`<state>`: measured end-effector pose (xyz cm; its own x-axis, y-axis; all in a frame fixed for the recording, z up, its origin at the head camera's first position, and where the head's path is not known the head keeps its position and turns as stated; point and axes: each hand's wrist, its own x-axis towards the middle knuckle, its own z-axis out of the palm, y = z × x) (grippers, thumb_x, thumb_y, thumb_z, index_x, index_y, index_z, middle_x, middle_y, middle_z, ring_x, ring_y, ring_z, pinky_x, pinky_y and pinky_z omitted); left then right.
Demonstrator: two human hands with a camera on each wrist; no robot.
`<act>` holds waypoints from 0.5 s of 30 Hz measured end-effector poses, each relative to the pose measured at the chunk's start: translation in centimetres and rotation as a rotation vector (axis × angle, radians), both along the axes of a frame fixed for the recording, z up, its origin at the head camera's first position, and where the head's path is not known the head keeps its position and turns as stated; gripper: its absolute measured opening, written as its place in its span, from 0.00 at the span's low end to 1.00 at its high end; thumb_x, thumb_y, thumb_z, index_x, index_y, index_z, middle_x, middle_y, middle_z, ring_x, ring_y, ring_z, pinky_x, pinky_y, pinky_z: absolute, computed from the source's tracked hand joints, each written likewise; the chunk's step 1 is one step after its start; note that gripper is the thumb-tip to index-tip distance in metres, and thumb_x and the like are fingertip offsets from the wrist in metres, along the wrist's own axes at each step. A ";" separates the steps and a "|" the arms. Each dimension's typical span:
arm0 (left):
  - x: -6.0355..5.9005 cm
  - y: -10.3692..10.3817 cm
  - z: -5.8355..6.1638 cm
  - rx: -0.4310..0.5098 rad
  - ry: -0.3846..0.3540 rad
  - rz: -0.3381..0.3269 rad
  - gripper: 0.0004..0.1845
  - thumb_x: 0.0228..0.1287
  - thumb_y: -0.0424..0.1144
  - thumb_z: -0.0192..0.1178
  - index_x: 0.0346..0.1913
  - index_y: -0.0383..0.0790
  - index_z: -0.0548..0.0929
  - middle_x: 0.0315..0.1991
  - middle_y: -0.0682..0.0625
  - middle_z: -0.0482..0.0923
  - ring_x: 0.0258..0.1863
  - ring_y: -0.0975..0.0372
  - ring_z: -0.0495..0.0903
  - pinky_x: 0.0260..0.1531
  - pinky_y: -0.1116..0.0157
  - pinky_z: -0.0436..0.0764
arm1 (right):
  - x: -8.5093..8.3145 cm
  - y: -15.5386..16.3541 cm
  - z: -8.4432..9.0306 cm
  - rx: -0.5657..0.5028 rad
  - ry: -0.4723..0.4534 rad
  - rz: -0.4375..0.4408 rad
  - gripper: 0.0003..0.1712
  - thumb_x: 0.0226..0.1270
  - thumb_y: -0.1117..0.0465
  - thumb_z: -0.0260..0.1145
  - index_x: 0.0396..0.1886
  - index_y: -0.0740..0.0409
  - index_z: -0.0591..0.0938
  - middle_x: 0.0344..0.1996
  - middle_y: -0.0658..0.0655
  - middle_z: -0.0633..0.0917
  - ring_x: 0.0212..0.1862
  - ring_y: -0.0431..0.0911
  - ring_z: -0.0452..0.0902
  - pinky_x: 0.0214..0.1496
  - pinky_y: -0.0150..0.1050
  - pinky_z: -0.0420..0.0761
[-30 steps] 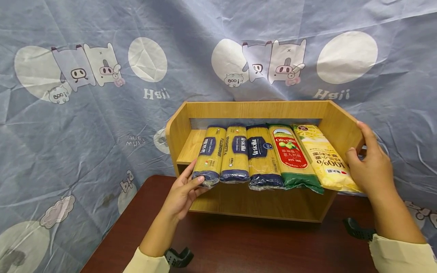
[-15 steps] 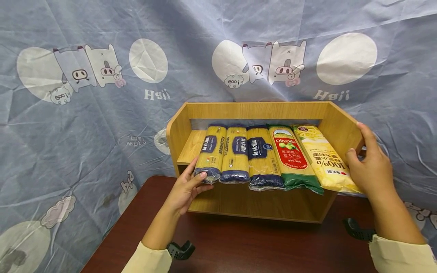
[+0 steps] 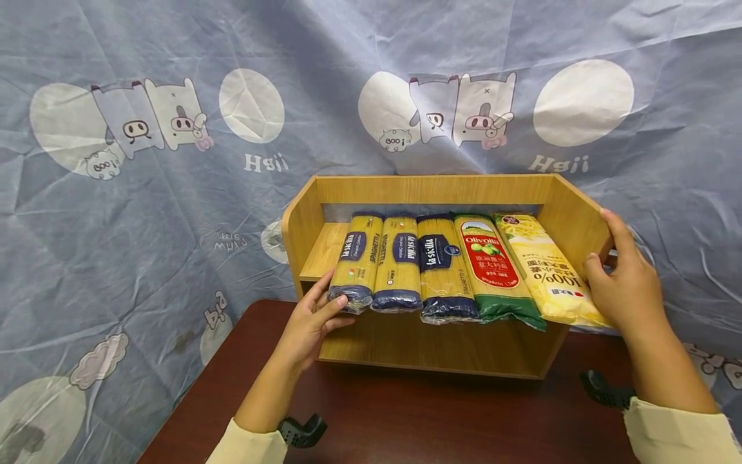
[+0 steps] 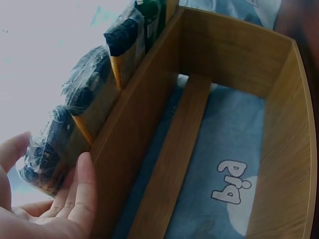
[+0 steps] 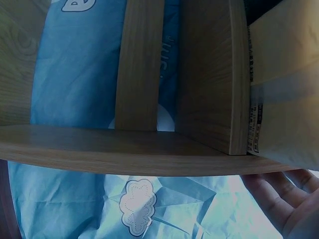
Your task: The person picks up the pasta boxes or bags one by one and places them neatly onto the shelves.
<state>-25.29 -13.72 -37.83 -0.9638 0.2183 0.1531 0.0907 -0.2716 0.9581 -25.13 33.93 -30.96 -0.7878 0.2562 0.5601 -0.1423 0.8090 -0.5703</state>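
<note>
head view: blue-grey cloth with cartoon pigs and pale discs hung behind; dark brown table below. wooden shelf standing on table, against cloth. five packs lying side by side on top board, near ends jutting over front edge: three yellow-and-navy, then green pack, then yellow pack at right. left hand at near end of leftmost pack, thumb across its dark end, fingers straight beneath, touching rather than wrapped. right hand at right side panel of shelf, thumb against yellow pack's edge, fingers extended along outer panel, loosely apart. cream sleeves at both wrists, black straps just above them.

left wrist view: underside of top board and open lower bay of shelf, cloth seen through open back. dark pack ends in a row over front edge. left hand low in frame, fingers straight and together, lying against shelf front just under leftmost pack; thumb at far left beside pack end.

right wrist view: shelf seen from below, cloth behind it. yellow pack at right, overhanging board. right hand at lower right corner, fingers straight, slightly spread, under pack; contact with pack not discernible here.
</note>
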 end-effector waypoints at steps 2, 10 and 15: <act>0.2 -0.2 0.0 -0.007 0.002 0.004 0.39 0.71 0.36 0.62 0.79 0.58 0.58 0.70 0.41 0.70 0.53 0.60 0.83 0.49 0.60 0.86 | 0.1 0.0 0.1 0.010 -0.003 0.006 0.42 0.72 0.59 0.51 0.82 0.30 0.49 0.54 0.71 0.75 0.58 0.75 0.75 0.49 0.64 0.70; 1.4 -1.0 -0.3 -0.088 0.017 0.045 0.36 0.71 0.36 0.63 0.78 0.56 0.62 0.67 0.41 0.72 0.56 0.59 0.81 0.51 0.60 0.85 | 0.4 0.1 0.4 0.015 -0.079 0.069 0.42 0.77 0.56 0.50 0.82 0.31 0.44 0.63 0.73 0.72 0.60 0.77 0.73 0.50 0.66 0.71; 2.0 -1.6 -0.4 -0.149 0.022 0.107 0.31 0.72 0.39 0.62 0.75 0.51 0.67 0.68 0.42 0.72 0.55 0.59 0.81 0.51 0.61 0.85 | 1.1 0.2 0.2 -0.011 -0.076 0.098 0.41 0.78 0.56 0.50 0.82 0.27 0.44 0.71 0.74 0.67 0.62 0.69 0.76 0.51 0.40 0.77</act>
